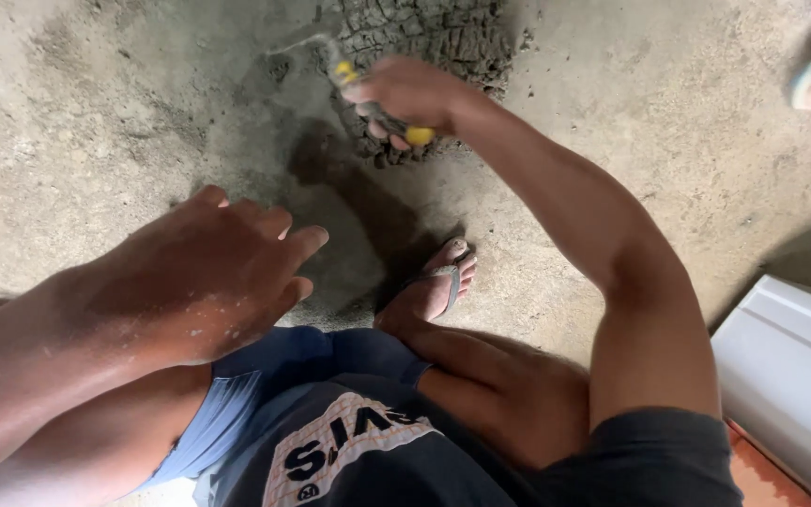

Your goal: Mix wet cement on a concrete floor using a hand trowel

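Right hand (410, 94) was clenched on a yellow-handled trowel (368, 99), its blurred blade seemingly at the edge of the grey mortar heap (434, 38) on the concrete floor (96, 113), mostly unspread; left hand (213, 272) hung released, holding nothing.

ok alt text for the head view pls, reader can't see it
A crouching person's right hand grips a yellow-handled trowel against a mound of grey mortar on a concrete floor. Their left hand rests on their knee, above a sandalled foot.
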